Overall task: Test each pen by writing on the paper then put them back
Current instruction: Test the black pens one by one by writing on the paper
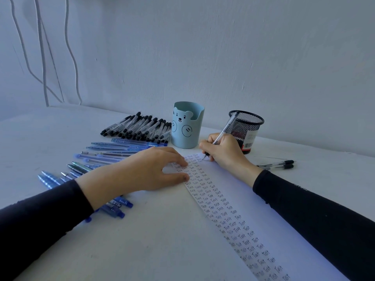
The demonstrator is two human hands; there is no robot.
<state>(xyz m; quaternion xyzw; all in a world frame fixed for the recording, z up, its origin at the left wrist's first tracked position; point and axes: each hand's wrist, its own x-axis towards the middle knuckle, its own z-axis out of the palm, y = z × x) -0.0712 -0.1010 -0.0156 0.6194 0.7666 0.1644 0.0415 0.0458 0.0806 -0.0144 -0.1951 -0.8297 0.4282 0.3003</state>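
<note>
My right hand (225,153) grips a clear pen with black ink (227,126), its tip touching the far end of the white paper (253,216). The paper runs from the far middle toward the near right and carries several columns of the handwritten word "Test". My left hand (146,169) rests flat on the paper's left edge, fingertips pressing it down. A pile of black-capped clear pens (140,126) lies at the back left. Several blue pens (105,157) are fanned out under and beside my left forearm.
A light blue bear-face pen cup (187,126) stands behind the paper. A black mesh pen cup (246,128) stands to its right, behind my right hand. Two black-capped pens (278,164) lie right of my right wrist. A wall closes off the table's far side.
</note>
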